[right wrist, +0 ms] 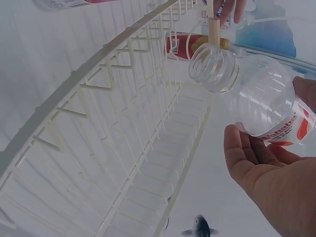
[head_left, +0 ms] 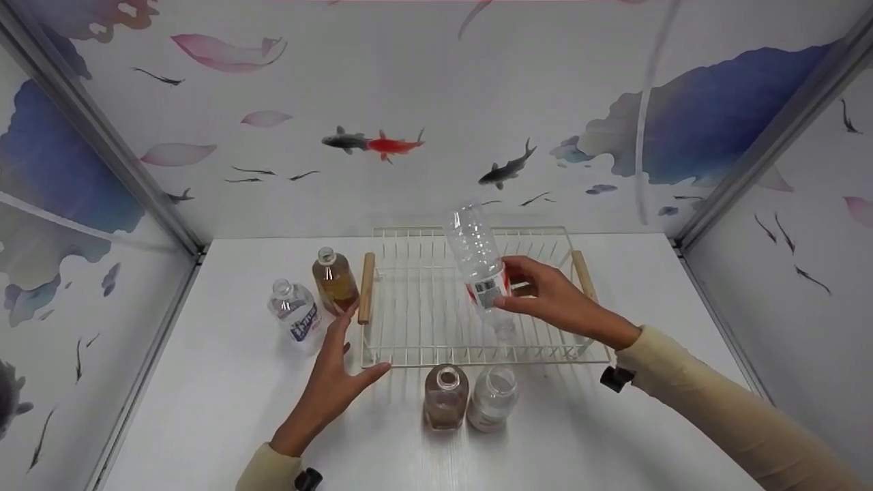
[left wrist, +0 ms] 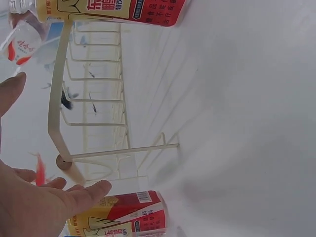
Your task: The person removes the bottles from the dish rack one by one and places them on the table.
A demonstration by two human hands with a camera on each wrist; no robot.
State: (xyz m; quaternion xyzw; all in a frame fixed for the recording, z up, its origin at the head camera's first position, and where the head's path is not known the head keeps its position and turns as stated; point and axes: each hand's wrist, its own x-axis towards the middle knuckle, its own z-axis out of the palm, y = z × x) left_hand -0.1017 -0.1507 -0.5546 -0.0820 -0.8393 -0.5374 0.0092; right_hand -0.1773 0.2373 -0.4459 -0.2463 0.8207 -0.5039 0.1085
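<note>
My right hand [head_left: 556,296] grips a clear, uncapped plastic bottle [head_left: 474,249] around its red and white label. The bottle is tilted neck-down over a cream wire dish rack [right wrist: 74,76], and its bare threaded mouth faces the rack in the right wrist view. My left hand [head_left: 334,375] is spread by the rack's left wooden handle [head_left: 367,290], holding nothing. Its fingertips overlap the base of an amber-tinted bottle [head_left: 335,276] in the head view. That bottle's red and yellow label [left wrist: 140,212] shows in the left wrist view.
Left of the amber-tinted bottle stands a clear bottle [head_left: 294,310] with a blue and white label. A brownish bottle [head_left: 446,402] and a clear one [head_left: 492,402] stand side by side before the rack. Printed walls [head_left: 436,82] enclose the white table [head_left: 225,286] at the back and sides.
</note>
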